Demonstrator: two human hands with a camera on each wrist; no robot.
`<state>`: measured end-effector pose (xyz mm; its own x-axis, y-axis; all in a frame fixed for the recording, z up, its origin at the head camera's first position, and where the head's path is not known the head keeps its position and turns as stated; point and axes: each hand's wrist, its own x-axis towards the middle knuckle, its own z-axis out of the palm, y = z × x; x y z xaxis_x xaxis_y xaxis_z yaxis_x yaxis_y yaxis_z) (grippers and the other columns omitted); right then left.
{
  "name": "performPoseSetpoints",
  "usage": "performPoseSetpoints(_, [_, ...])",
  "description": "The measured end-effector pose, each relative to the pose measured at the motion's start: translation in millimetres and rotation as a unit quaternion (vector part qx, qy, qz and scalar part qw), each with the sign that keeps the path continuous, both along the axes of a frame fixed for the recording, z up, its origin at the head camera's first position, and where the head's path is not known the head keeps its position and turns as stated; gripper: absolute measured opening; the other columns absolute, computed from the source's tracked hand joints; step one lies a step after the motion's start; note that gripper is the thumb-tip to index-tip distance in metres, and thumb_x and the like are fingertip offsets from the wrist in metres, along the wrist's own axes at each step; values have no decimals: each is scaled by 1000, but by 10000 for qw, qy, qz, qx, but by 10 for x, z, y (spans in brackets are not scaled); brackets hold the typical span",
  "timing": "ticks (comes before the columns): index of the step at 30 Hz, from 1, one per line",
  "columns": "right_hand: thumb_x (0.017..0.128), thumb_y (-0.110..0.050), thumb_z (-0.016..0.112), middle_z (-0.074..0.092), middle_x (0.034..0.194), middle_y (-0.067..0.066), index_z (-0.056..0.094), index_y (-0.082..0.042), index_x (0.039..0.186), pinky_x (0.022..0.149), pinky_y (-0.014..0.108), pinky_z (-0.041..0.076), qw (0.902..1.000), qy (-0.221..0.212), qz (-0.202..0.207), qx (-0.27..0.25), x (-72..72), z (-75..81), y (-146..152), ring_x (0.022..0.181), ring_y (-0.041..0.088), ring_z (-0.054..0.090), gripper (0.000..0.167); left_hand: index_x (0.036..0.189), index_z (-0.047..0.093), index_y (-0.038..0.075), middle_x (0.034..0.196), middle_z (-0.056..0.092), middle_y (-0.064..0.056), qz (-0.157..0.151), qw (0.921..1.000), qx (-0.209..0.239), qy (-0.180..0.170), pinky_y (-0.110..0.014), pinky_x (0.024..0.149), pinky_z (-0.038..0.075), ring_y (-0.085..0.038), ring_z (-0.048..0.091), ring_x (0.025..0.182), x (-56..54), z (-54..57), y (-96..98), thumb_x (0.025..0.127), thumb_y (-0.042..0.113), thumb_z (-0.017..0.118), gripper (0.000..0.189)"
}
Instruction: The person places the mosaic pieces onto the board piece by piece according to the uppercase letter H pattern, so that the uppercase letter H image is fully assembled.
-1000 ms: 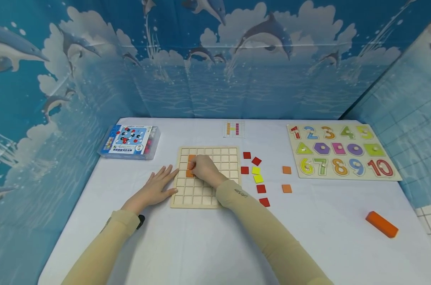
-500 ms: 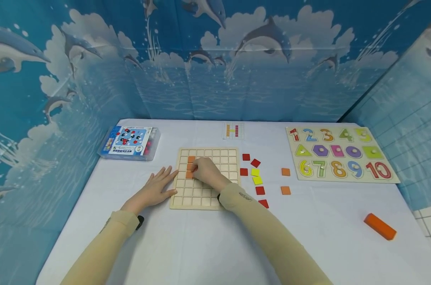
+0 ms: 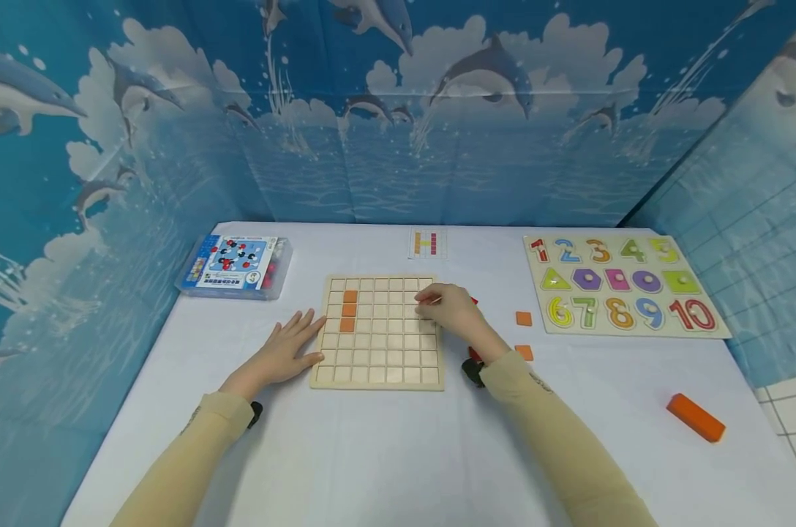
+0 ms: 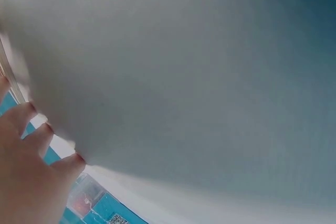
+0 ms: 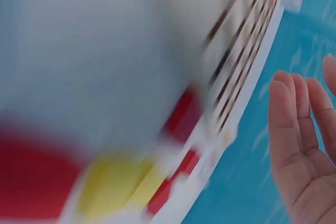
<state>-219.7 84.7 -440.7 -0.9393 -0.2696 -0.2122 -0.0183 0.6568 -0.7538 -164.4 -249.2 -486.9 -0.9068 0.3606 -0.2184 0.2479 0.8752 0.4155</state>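
In the head view, a wooden grid board [image 3: 382, 361] lies on the white table. Three orange square tiles [image 3: 348, 310] sit in a column in its left part. My left hand [image 3: 281, 351] rests flat with fingers spread, fingertips at the board's left edge; the left wrist view shows its fingers [image 4: 39, 137]. Over the board's right edge is my right hand [image 3: 456, 310]. In the right wrist view its fingers [image 5: 286, 124] are loosely extended, the thumb apart, and nothing shows between them. Red tiles [image 5: 184, 114] and yellow tiles [image 5: 113, 184] lie beside the board, mostly hidden by this hand in the head view.
Two loose orange tiles [image 3: 524, 335] lie right of the right hand. A pattern card [image 3: 428, 244] is behind the board. A number puzzle board [image 3: 625, 285] lies at the right, an orange block [image 3: 696, 418] nearer the front. At back left stands a plastic box [image 3: 235, 265].
My right hand has left the middle orange tile in the column and moved right to the board's right edge. The left hand stays at the left edge.
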Motion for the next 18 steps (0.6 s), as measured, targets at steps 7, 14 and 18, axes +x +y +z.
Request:
performPoseSetpoints(7, [95, -23, 65, 68, 113, 12, 66, -9, 123, 88, 38, 54, 9974, -100, -636, 321, 163, -55, 639, 101, 26, 61, 31, 157, 26, 13, 164, 14, -18, 46, 9999, -29, -119, -67, 119, 4, -42, 7, 152, 4, -21, 3, 98, 37, 59, 72])
performPoseSetpoints(14, [95, -26, 65, 68, 118, 15, 63, -8, 127, 90, 42, 55, 9953, -73, -862, 442, 320, -57, 1058, 106, 29, 62, 36, 157, 26, 12, 164, 14, -19, 33, 10000, -46, -73, -69, 118, 4, -44, 8, 151, 6, -48, -23, 98, 37, 59, 72])
performPoseSetpoints(18, [95, -27, 66, 67, 120, 16, 62, -7, 128, 88, 40, 56, 9946, -115, -915, 471, 403, -54, 1227, 108, 29, 61, 39, 157, 26, 13, 164, 14, -18, 32, 10000, -34, -31, -69, 118, 4, -43, 7, 151, 6, -51, -16, 98, 37, 59, 72])
